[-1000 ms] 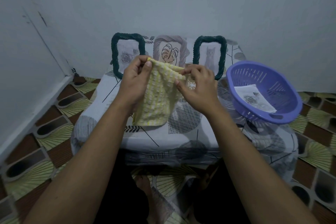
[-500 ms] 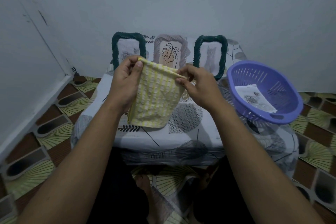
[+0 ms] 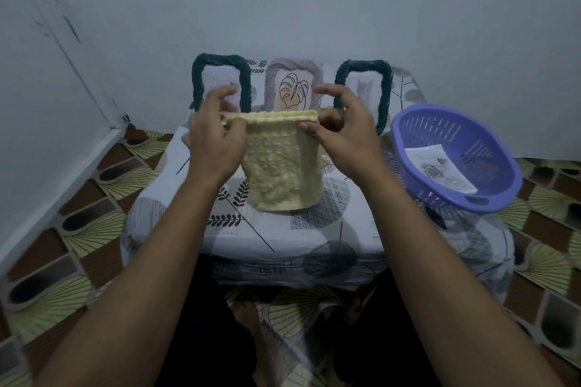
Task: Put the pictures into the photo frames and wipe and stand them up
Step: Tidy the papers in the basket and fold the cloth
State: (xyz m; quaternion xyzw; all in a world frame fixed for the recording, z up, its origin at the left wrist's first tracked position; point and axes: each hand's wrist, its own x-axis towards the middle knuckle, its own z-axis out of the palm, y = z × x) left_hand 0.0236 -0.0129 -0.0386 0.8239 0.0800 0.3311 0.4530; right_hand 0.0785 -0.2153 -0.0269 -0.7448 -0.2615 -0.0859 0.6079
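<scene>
L hand (image 3: 213, 143) + R hand (image 3: 344, 140) pinch cloth (image 3: 283, 173) top corners — hangs vert., long axis up-down.

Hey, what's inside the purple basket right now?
The purple basket shows one printed picture lying inside. Whatever is under that picture, and the bottom behind the near rim, is hidden.

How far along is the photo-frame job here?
Done: left green frame, grey frame and right green frame stand, pictures in. In hand: left hand and right hand pinch the yellow cloth by its top edge. Left: one loose picture lies in the purple basket; wiping status unclear.
</scene>
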